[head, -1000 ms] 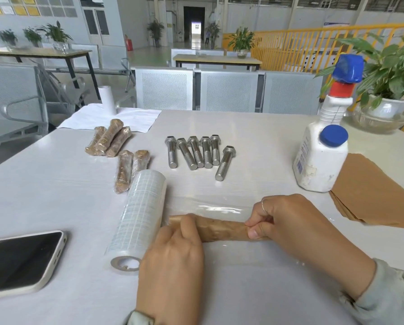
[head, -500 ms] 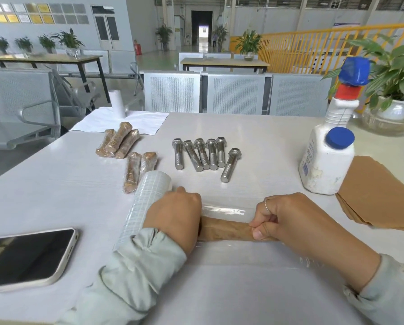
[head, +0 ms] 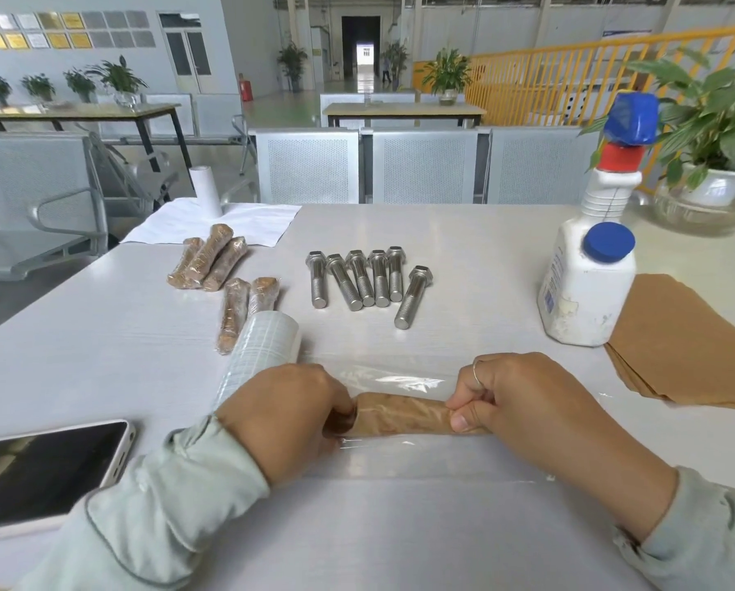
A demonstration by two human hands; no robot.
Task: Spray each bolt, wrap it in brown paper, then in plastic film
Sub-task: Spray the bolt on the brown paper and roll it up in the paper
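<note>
While hands point(head: 400, 413) grip one (paper-wrapped) bolt point(head: 402, 415), six bare bolts point(head: 366, 281) wait.

A paper-wrapped bolt point(head: 402, 418) lies crosswise on clear plastic film point(head: 400, 467). The film roll point(head: 263, 356) lies to its left. Six bare steel bolts point(head: 366, 283) lie beyond, five finished bundles point(head: 225, 275) farther left, brown paper sheets point(head: 689, 347) and white spray bottle point(head: 587, 283) right.

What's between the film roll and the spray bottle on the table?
In the head view, six bare bolts lie between the film roll and the spray bottle; otherwise bare tabletop.
</note>
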